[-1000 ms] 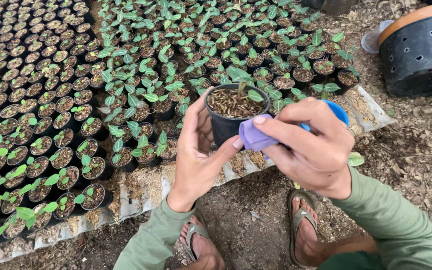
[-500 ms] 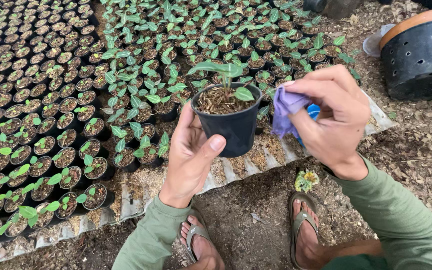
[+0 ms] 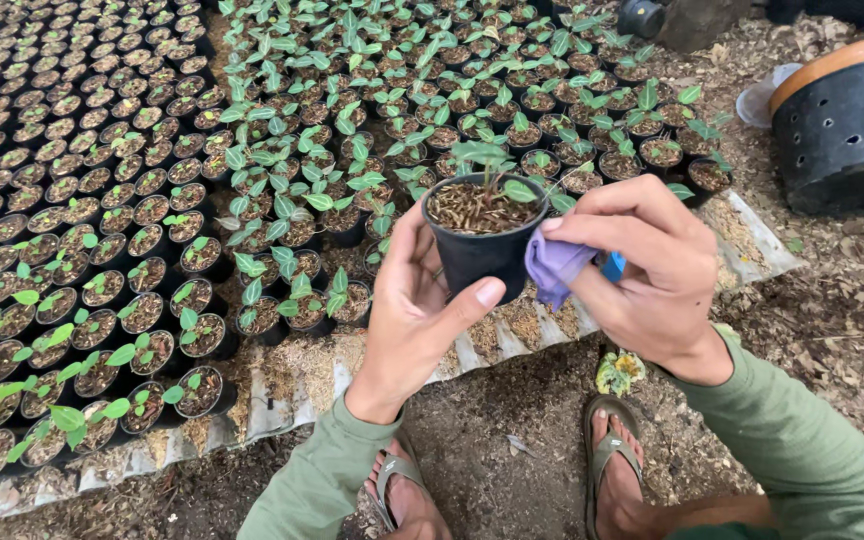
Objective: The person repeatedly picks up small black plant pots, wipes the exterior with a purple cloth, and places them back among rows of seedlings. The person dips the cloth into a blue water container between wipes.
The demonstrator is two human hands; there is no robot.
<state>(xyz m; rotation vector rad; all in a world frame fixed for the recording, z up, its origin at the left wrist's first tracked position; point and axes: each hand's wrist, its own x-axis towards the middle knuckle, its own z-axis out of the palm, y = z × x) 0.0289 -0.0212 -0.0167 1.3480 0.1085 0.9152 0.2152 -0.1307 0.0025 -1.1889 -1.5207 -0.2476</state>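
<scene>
small black pot (image 3: pixel 485 255) with a seedling (image 3: pixel 487 160) is held up off the ground, just above the rows of potted seedlings (image 3: pixel 352 130) that lie beyond the hands, so that its side wall can be reached all round.

head view: the pot is cupped by the left hand (image 3: pixel 412 315) from its near-left side — thumb pressed across the front wall, fingers wrapped behind, palm turned toward the right hand. the wrist is bent upward out of a green sleeve (image 3: pixel 322 480), and the pot is kept upright so the coarse brown potting mix inside is not spilled. the right hand (image 3: pixel 652 275) is closed on a bunched purple cloth (image 3: pixel 557 265), which is pressed against the pot's right wall just below the rim; a bit of something blue (image 3: pixel 613 266) shows behind the cloth, but what it is cannot be told. the right fingers are curled over the cloth, knuckles up, the forearm coming in from the lower right.

below both hands, sandalled feet (image 3: pixel 612 460) are planted on bare soil. to the left of the left hand, a wide bed of small black pots (image 3: pixel 72 200) is laid out on corrugated sheeting (image 3: pixel 282 400). well beyond the right hand, a large black perforated tub (image 3: pixel 842 120) with an orange rim is seen.
</scene>
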